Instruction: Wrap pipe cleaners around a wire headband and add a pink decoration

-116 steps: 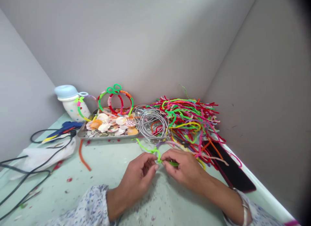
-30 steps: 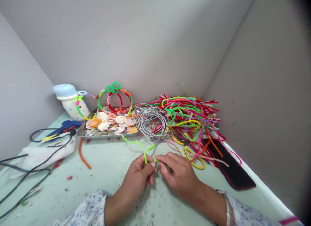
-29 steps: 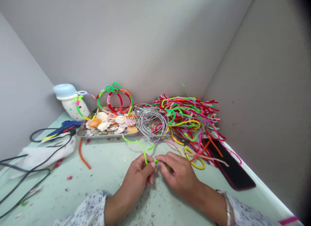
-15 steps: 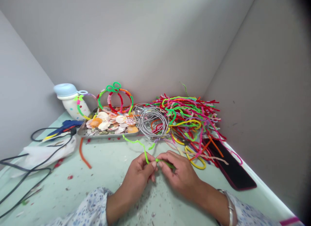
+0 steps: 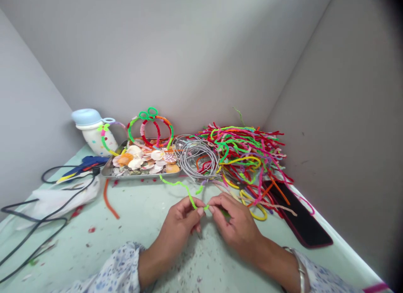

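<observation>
A lime-green pipe cleaner runs from near the shell tray down into my fingers. My left hand pinches it between thumb and forefinger. Just to the right, my right hand pinches the same pipe cleaner, with a short green bit showing between the two sets of fingertips. Part of the green strand is hidden behind my right fingers. Beyond my hands lies a short green and purple piece. Yellow-handled scissors rest beside the right hand, partly under other strands.
A metal tray of seashells holds decorated headbands at the back. Coiled grey wire and a heap of coloured pipe cleaners sit right of it. A phone, bottle, glue gun and black cable flank these.
My fingertips have drawn slightly apart, and more green shows between them. The right hand has shifted a little to the right.
</observation>
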Demonstrator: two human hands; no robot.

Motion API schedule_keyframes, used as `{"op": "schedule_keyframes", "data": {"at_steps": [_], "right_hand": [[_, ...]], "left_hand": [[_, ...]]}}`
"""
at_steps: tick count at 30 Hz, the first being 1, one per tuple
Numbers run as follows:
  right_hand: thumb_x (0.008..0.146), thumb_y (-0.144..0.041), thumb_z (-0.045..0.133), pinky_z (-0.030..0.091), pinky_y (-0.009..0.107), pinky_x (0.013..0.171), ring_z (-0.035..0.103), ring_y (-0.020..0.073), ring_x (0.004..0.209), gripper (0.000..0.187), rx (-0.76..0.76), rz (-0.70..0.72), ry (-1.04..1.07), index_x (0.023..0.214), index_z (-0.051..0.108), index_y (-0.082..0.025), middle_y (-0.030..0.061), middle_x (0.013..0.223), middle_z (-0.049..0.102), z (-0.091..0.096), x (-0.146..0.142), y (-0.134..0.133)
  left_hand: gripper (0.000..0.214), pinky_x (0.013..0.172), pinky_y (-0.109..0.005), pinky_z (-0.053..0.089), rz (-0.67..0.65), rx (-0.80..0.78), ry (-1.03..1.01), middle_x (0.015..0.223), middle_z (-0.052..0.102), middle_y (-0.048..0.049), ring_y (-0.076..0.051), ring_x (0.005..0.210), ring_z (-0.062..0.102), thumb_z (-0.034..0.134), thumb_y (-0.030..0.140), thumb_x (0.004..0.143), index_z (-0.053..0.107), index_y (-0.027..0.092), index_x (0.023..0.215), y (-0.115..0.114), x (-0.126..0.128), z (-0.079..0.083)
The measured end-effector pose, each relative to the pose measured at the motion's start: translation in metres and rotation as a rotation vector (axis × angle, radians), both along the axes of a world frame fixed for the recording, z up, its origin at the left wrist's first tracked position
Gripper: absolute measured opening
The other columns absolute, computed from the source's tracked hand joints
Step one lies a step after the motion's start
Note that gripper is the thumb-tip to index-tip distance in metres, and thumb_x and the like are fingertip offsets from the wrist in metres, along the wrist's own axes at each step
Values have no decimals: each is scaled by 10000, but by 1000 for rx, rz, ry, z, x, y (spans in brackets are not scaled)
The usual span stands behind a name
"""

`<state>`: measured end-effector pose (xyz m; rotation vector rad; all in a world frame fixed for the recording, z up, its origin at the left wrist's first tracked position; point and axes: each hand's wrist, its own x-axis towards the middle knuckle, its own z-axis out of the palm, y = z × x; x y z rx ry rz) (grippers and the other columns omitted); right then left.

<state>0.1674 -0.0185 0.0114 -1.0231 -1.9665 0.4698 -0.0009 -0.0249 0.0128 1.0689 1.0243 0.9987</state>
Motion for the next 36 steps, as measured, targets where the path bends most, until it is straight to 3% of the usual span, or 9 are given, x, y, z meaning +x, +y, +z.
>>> {"op": "schedule_keyframes", "data": {"at_steps": [8,16,20,24,27,32,36], "right_hand": [[902,-145,488,438,272,703,579,160,760,102,103,-59,14,928,580,-178,31,814,603,-3,4,3],[901,-122,468,430,277,674,566,161,733,114,160,-47,-30,934,556,-188,26,799,587,-5,5,3],[901,-118,469,434,284,683,572,165,742,120,170,-57,-30,946,552,-190,31,812,592,-6,6,4],[900,-118,467,436,282,683,574,161,741,128,157,-24,-47,958,552,-193,29,819,589,-9,7,4],[901,-126,466,436,281,680,576,159,738,121,145,-23,-63,951,554,-192,26,815,587,-11,7,4],[900,-125,468,439,281,687,583,158,746,125,143,-39,-71,957,555,-194,26,830,598,-12,8,6],[900,-125,461,443,286,682,583,164,739,126,143,-35,-86,949,555,-194,30,819,597,-12,8,7]], "left_hand": [[176,489,-175,329,16,41,-148,555,486,61,-66,505,402,720,302,777,652,172,875,-4,-3,-5],[165,466,-134,323,126,-105,-358,637,513,41,-38,502,402,707,278,801,620,146,755,9,-8,4],[173,435,-137,320,100,-177,-418,637,511,38,-35,468,396,684,284,808,612,135,758,15,-11,7],[233,425,-137,309,101,-132,-405,628,510,48,-34,448,389,643,323,848,639,149,1004,18,-13,11],[171,402,-130,269,216,-72,-367,561,462,69,-24,423,345,679,293,818,634,135,863,20,-16,13],[183,435,-123,309,227,-10,-276,587,514,58,-26,452,384,703,302,797,613,143,816,15,-15,14],[205,419,-131,323,285,-114,-276,578,529,52,-27,429,402,709,292,768,576,136,757,13,-11,11]]}}
